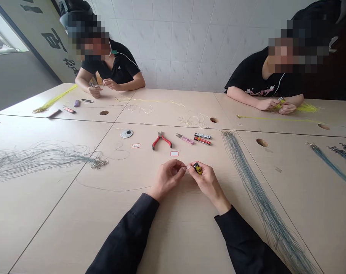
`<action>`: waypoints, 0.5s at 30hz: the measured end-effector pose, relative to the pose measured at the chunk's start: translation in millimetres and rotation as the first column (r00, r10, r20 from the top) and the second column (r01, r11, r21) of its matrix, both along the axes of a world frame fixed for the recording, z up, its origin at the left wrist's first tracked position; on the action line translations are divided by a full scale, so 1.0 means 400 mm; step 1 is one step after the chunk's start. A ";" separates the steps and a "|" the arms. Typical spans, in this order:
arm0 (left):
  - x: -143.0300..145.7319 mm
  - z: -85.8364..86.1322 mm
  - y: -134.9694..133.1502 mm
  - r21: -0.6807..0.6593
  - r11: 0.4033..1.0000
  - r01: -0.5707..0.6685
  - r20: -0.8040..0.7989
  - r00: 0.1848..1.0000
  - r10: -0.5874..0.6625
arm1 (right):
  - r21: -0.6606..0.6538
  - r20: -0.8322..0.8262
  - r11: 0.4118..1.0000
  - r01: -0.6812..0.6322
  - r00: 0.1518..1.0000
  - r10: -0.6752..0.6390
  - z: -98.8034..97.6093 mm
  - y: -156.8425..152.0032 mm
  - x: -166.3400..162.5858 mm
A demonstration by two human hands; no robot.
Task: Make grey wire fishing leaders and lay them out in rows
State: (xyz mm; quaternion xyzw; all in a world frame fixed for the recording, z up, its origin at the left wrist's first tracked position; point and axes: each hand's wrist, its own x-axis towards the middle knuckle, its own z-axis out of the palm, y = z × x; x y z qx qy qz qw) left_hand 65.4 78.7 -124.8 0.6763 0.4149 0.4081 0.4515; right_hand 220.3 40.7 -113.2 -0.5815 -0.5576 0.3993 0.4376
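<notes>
My left hand and my right hand meet fingertip to fingertip low over the beige table. The right hand's fingers are wrapped round a small yellow and black lighter. The left hand pinches something thin at the meeting point; it is too small to name. A thin grey cord runs across the table to the left of my hands. Both sleeves are black.
Red-handled pliers, pink snips, two lighters and a small white tag lie just beyond my hands. Grey cord bundles lie left and right. Two people in black sit across, handling yellow cords.
</notes>
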 end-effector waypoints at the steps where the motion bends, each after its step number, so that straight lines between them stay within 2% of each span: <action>1: 0.000 0.000 0.000 0.003 1.000 0.000 0.007 1.000 0.000 | -0.002 0.001 1.000 -0.003 1.000 0.003 0.000 0.000 0.000; 11: 0.001 0.010 -0.002 0.010 1.000 -0.015 0.013 1.000 0.015 | -0.024 -0.004 1.000 -0.014 1.000 0.014 -0.005 0.003 0.001; 15: -0.001 0.006 -0.002 0.078 0.997 0.006 -0.009 1.000 -0.005 | -0.043 -0.011 0.999 -0.012 1.000 0.012 -0.011 0.006 0.003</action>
